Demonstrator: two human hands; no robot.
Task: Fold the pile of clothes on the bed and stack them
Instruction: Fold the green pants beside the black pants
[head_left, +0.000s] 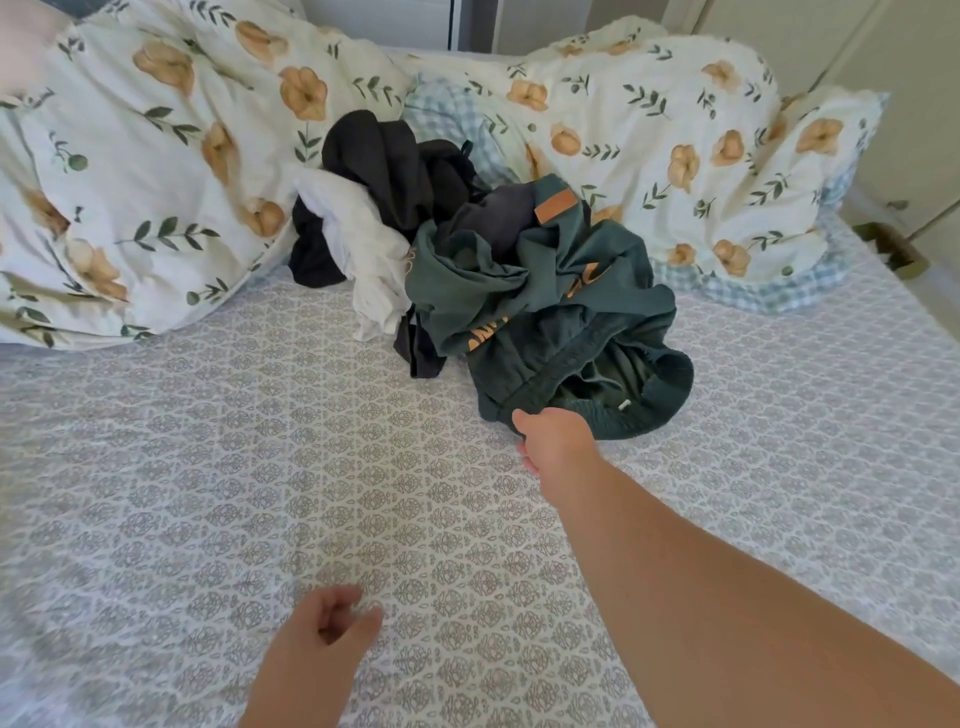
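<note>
A heap of crumpled clothes (467, 249) lies on the bed, whose grey-and-white patterned sheet (208, 467) fills most of the view. Taking that heap as the landmark: its near-right part is a dark green sweat garment with a ribbed waistband and orange lettering (561, 322), spilling toward the person; a small tan leather-look patch (555, 209) shows on green cloth at the top of the heap. To the left within the heap sits a rumpled white cotton garment (363, 244), and above and behind it bunched black garments (384, 161), with more black cloth poking out below the white one.

The right hand (553, 441) reaches out along a bare forearm to the near edge of the heap and grips the green garment at its waistband, the fingers curled round the cloth and mostly hidden under it. The left hand (332, 623) is well short of the heap, low over the sheet, its fingers loosely curled and holding nothing.

Behind the heap and to both sides of it lies a cream duvet printed with orange flowers and green leaves (701, 135), bunched up along the far side of the bed. A blue-and-white checked fabric (452, 119) peeks out right behind the heap.
</note>
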